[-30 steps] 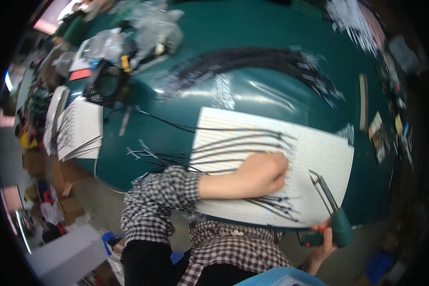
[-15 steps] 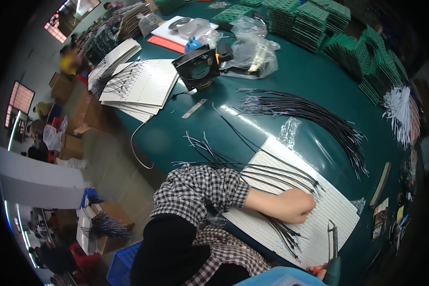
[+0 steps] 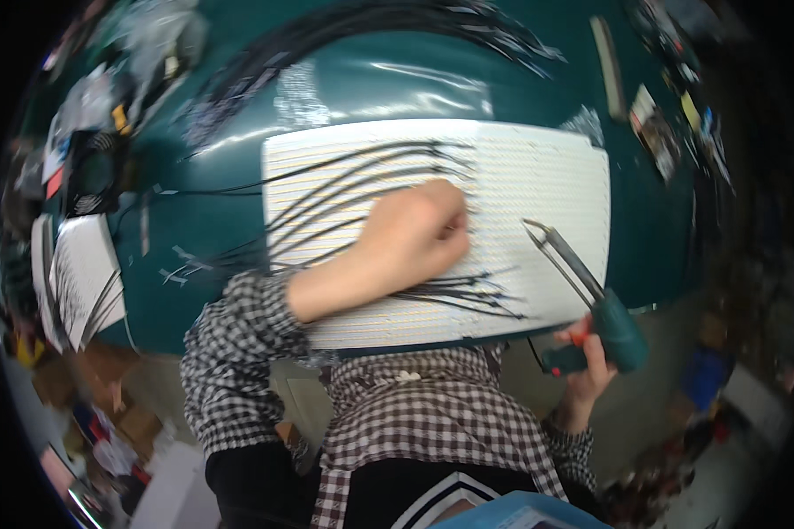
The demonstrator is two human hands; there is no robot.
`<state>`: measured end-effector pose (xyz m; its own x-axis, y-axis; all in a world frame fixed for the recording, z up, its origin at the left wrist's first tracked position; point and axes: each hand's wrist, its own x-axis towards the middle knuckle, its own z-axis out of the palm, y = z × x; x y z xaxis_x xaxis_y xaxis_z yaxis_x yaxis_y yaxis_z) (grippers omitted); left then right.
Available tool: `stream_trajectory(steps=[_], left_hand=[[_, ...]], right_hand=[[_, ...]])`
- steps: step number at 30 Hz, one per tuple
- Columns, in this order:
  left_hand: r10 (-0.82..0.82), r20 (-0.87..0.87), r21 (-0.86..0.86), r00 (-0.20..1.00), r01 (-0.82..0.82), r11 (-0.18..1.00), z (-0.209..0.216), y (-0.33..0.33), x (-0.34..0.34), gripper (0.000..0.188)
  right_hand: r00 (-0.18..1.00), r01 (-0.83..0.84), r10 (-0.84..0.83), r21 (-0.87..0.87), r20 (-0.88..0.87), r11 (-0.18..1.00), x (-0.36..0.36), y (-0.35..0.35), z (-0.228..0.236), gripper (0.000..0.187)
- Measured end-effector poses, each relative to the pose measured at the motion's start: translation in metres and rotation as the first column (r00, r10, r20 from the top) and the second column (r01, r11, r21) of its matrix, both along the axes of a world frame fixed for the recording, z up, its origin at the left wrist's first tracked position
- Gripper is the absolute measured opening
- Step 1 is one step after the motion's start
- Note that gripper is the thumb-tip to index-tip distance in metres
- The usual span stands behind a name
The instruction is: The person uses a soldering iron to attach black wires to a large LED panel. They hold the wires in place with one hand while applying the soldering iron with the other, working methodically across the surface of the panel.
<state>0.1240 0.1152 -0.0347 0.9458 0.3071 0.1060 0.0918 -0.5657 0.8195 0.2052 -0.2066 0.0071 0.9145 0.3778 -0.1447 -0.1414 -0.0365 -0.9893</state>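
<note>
A white panel (image 3: 556, 194) with rows of small dots lies at the table edge in front of me. Several thin black cables (image 3: 353, 166) run across its left half, their ends on the panel near its middle. My left hand (image 3: 415, 231) is closed over those cables, fingers curled; what they pinch is hidden beneath the hand. Below it, more cable ends (image 3: 476, 291) rest on the panel. At the right, my right hand (image 3: 593, 375) grips a green soldering gun (image 3: 620, 331) by its handle, near a red trigger. Its bent tip points left above the panel, apart from the cables.
Beyond the panel lies a thick bundle of black cables (image 3: 326, 40) on the green table (image 3: 212, 167). To the left are a black square fan (image 3: 91, 174), plastic bags and stacked white panels (image 3: 84, 256) with cables. A pale bar (image 3: 608, 66) lies at the far right.
My view has swung down and to the right, bringing the panel to the middle. The soldering gun and my right hand now show fully. My left hand stays closed over the cables.
</note>
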Motion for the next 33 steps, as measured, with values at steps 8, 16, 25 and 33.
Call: stream_trajectory(steps=[8, 16, 25, 33], left_hand=[[-0.036, -0.045, -0.058, 0.998, 0.033, 0.998, 0.0123, 0.0013, 0.0003, 0.009], [-0.026, -0.02, -0.095, 0.999, 0.024, 0.995, 0.0124, 0.0034, 0.0005, 0.011], [-0.037, -0.002, -0.086, 0.999, 0.037, 0.996, 0.0124, 0.0036, 0.0014, 0.012], [-0.045, 0.017, -0.094, 0.999, 0.046, 0.995, 0.011, 0.0028, 0.0015, 0.012]], right_hand=[[0.994, -0.105, 0.104, -0.045, -0.014, 0.993, -0.0053, 0.0052, 0.0089, 0.036], [0.984, -0.175, 0.171, -0.064, -0.057, 0.982, -0.006, 0.0021, 0.0077, 0.037], [0.965, -0.258, 0.26, -0.22, -0.023, 0.941, -0.0048, 0.0024, 0.007, 0.042], [0.963, -0.249, 0.268, -0.331, 0.013, 0.91, -0.0031, 0.001, 0.0062, 0.038]])
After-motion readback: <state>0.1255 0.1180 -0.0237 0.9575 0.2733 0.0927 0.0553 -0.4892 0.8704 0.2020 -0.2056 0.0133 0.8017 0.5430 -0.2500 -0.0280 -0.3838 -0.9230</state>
